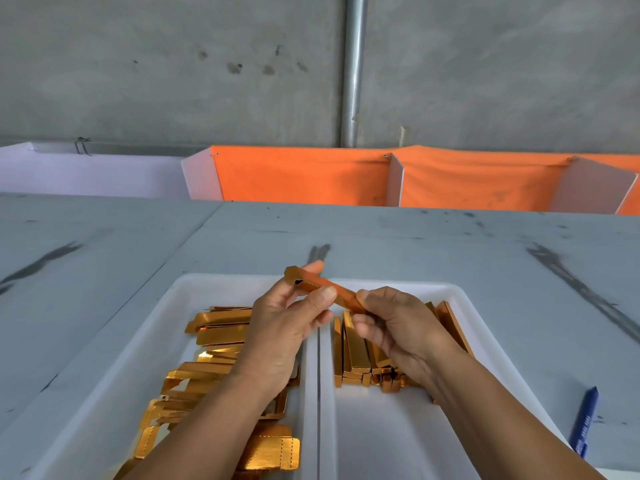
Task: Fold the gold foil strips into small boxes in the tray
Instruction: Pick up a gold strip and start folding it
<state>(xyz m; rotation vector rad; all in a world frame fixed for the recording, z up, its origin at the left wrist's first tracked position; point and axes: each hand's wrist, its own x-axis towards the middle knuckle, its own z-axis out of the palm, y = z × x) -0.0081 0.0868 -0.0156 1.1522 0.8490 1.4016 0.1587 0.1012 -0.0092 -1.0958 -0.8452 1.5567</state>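
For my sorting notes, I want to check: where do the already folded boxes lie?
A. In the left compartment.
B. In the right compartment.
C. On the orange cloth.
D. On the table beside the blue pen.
B: the folded boxes stand packed in the right compartment, while the left compartment holds flat strips.

I see a grey table (415, 244) carrying everything, scuffed with dark streaks (581, 292) far out to either side of the spot where the left hand (277, 327) and right hand (398, 327) pinch the foil strip (323, 287). Directly beneath that grip a white tray (381, 441) rests on it, its divider running under the grip. A blue pen (585, 424) lies on the tabletop well right of the grip and nearer me, close by the tray's right rim.
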